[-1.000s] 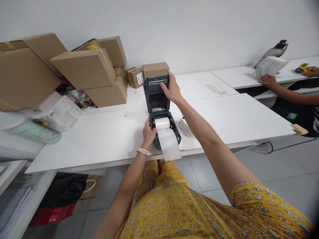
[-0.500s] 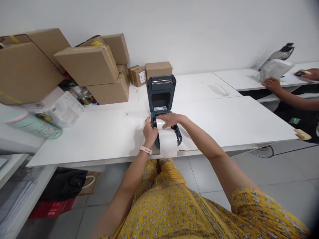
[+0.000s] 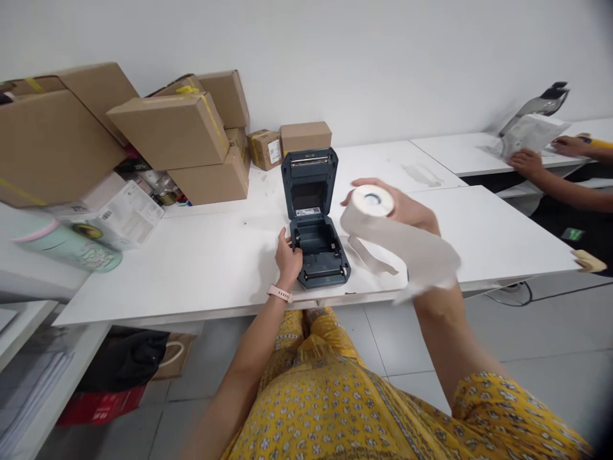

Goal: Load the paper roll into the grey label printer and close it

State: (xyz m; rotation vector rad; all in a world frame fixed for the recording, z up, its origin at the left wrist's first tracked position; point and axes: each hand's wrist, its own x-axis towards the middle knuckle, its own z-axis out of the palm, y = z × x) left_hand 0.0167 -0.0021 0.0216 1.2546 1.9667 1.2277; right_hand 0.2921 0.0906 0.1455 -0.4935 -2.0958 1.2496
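Note:
A dark blue label printer point(image 3: 320, 262) sits on the white table with its lid raised and no roll in its bay. My left hand point(image 3: 288, 257) grips the printer's left edge, thumb over the rim. To the right of the printer, my right hand point(image 3: 407, 206) is closed round a white label roll point(image 3: 368, 203), held above the table. A loose strip trails from the roll over my right forearm. Under it lies a curled strip of paper point(image 3: 373, 257) beside the printer.
Cardboard boxes point(image 3: 167, 128) are stacked at the back left, near a white box point(image 3: 127, 217) and a mint bottle point(image 3: 67, 239). At the far right, another person's hands point(image 3: 527, 163) hold a pale packet point(image 3: 531, 135).
My right hand has lifted the roll out of the printer and moved it right, its loose strip swinging. My left hand has stayed on the printer. The other person's right hand has moved toward the packet.

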